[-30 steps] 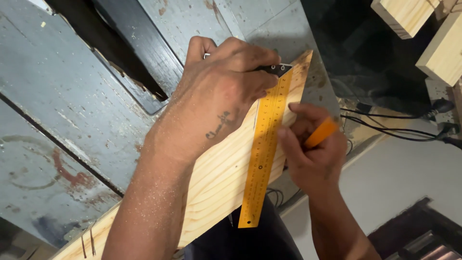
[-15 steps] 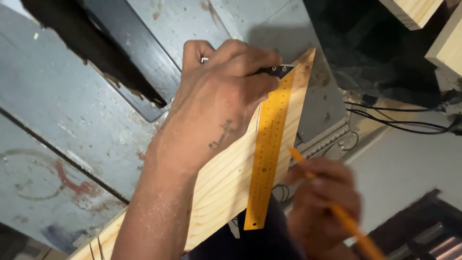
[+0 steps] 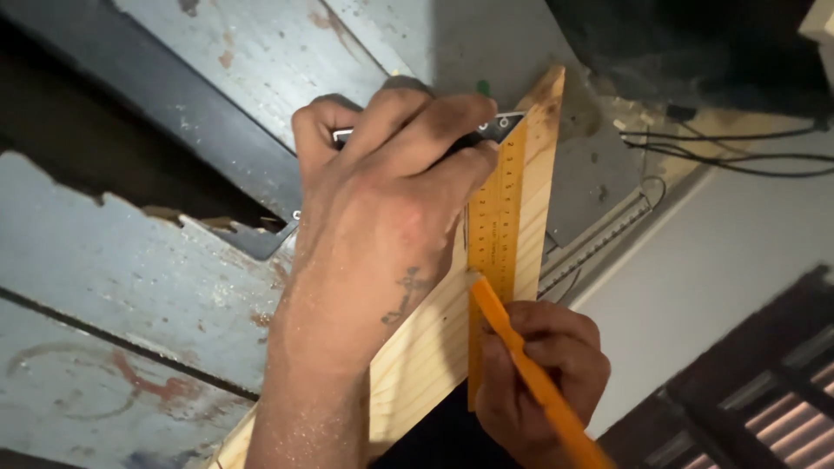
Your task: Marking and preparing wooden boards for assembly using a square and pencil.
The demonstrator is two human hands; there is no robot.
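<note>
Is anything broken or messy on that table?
Yes. The grey-blue table top has a jagged, broken edge by the dark gap, with chipped paint and reddish stains. Sawdust speckles the left hand pressing the yellow ruler.

Left hand (image 3: 382, 217) pins ruler (image 3: 495, 252); pencil (image 3: 530, 373) seemingly touches it.
</note>
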